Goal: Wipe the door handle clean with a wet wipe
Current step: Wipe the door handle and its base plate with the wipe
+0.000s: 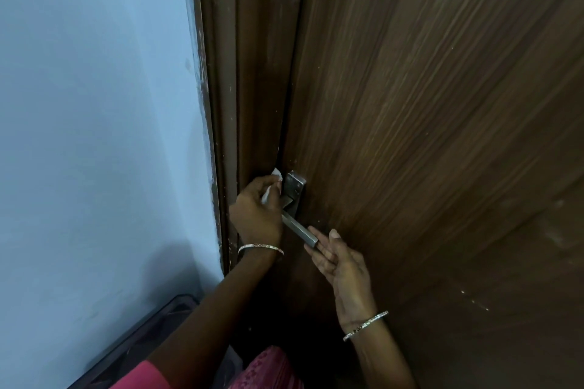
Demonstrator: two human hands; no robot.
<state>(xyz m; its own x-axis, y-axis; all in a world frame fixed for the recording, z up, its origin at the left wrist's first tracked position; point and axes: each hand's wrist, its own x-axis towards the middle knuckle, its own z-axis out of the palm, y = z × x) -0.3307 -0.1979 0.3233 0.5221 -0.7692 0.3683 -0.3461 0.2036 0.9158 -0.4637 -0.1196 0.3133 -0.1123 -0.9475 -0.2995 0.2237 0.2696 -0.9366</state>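
Observation:
A silver lever door handle (298,228) sticks out from its metal backplate (295,184) on the brown wooden door (426,104). My left hand (256,211) is closed around a white wet wipe (276,172), pressed against the left side of the backplate where the lever joins it. My right hand (339,259) is open, palm up, with its fingertips under the free end of the lever, touching it. Most of the wipe is hidden inside my left fist.
The brown door frame (227,104) runs down the left of the door, next to a pale blue wall (94,104). A dark object (151,331) lies low against the wall at the bottom left. Both wrists wear thin bangles.

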